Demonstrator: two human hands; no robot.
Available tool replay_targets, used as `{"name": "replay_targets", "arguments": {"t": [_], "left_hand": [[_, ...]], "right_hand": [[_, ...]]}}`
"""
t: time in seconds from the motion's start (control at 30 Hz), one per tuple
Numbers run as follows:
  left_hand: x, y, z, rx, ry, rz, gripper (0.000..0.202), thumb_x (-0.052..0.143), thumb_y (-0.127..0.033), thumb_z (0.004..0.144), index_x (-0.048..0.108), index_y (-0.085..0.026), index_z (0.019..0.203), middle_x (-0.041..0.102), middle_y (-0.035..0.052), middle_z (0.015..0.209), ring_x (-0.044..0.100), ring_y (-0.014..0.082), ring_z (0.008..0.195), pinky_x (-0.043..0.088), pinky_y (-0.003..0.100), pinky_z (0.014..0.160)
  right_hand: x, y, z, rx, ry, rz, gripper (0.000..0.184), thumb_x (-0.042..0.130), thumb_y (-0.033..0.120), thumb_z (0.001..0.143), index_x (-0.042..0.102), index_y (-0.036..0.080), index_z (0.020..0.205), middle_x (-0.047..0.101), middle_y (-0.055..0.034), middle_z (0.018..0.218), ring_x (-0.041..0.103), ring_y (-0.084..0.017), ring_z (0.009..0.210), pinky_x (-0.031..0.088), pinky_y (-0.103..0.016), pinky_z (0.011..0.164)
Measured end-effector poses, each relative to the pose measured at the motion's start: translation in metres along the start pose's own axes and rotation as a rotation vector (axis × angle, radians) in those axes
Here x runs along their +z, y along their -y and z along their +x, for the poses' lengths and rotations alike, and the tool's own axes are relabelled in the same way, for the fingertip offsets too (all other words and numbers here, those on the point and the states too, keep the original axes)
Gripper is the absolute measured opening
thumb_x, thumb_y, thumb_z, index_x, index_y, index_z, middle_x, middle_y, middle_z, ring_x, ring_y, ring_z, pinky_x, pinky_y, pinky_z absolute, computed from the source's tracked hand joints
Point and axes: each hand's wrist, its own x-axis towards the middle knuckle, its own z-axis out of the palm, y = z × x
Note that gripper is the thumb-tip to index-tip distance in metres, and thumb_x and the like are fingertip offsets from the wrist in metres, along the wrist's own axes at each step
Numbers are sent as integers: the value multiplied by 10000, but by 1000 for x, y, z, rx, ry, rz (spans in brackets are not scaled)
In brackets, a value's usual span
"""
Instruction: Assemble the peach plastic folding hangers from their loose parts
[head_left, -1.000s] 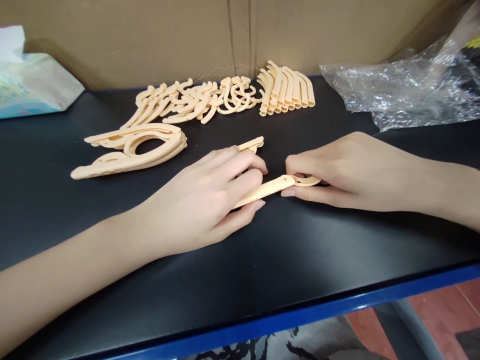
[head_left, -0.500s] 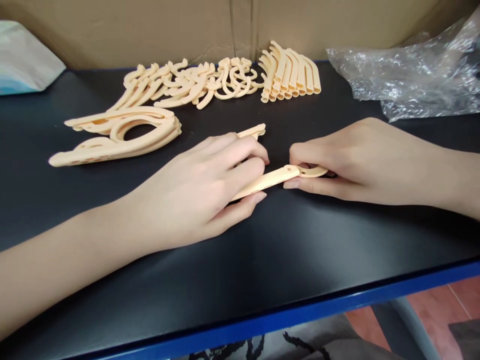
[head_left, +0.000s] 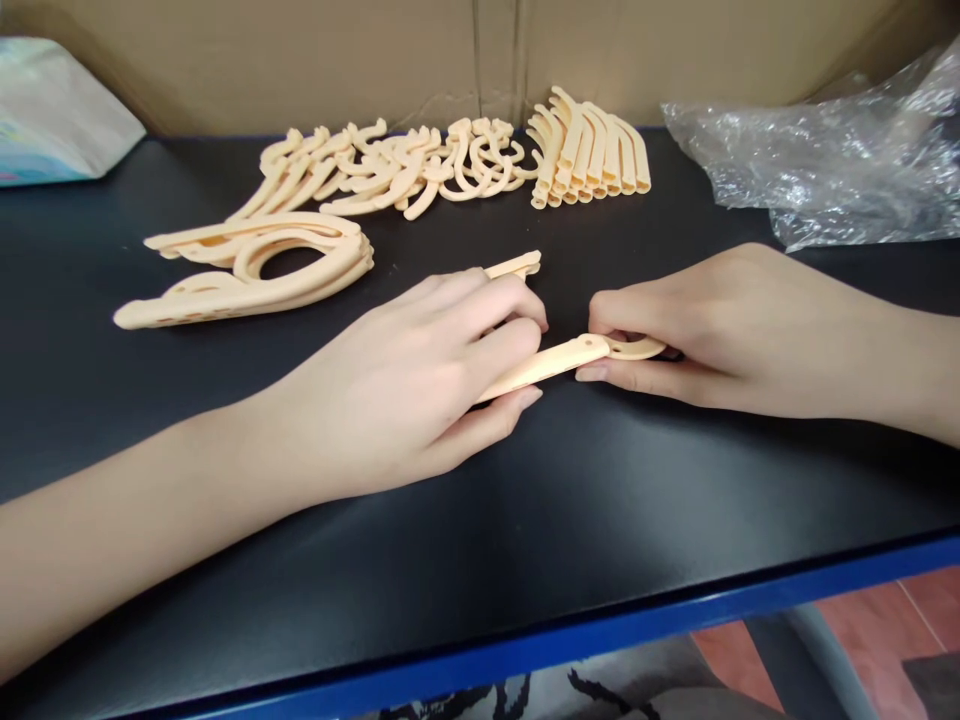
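A pale cream plastic folding hanger [head_left: 559,365] lies low over the black tabletop between my two hands. My left hand [head_left: 442,370] is closed around its long arm from above, hiding much of it. Another slim end of cream plastic [head_left: 521,265] sticks out past the left knuckles. The fingers of my right hand [head_left: 675,340] are pinched on the curved hook piece [head_left: 634,348] where it meets the arm. Part of that hook is hidden under the right fingers.
Folded cream hangers [head_left: 255,270] are stacked on the left. Along the back lie loose hooks [head_left: 480,160] and a pile of hollow curved arms [head_left: 592,155]. Clear plastic wrap [head_left: 817,170] lies back right, a white-and-blue packet [head_left: 60,115] back left. A blue edge [head_left: 525,650] borders the table [head_left: 450,560].
The whole view has shifted slightly, so everything sits a little further right. Both hands keep the same hold on the hanger.
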Motion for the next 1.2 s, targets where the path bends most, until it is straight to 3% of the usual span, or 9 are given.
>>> {"name": "replay_targets", "arguments": {"t": [0.4,0.7,1.2], "left_hand": [[-1,-2,-2,-11,-12,-19,176,434,-234,974,584,-145,953,599,116,1160,569,274,1061,455,454,979],[-2,-2,-1,-28,12,-41,195,426,-249,985,575,-156,899,599,119,1179,562,269,1082,440,463,1003],[-1,-1,-3,-19,-7,-59,253,405,-316,1008,584,-159,922,585,107,1185,522,267,1132,422,442,1025]], "right_hand": [[2,-2,-1,-41,-2,-1,283,369,392,1002,388,223,776,461,48,640,359,-102,484,196,-276,504],[-1,2,1,-4,28,51,412,342,526,1007,403,214,745,490,40,626,391,-105,492,206,-266,504],[0,2,2,-22,8,70,410,354,517,1005,404,208,739,487,43,635,371,-96,509,207,-263,517]]}}
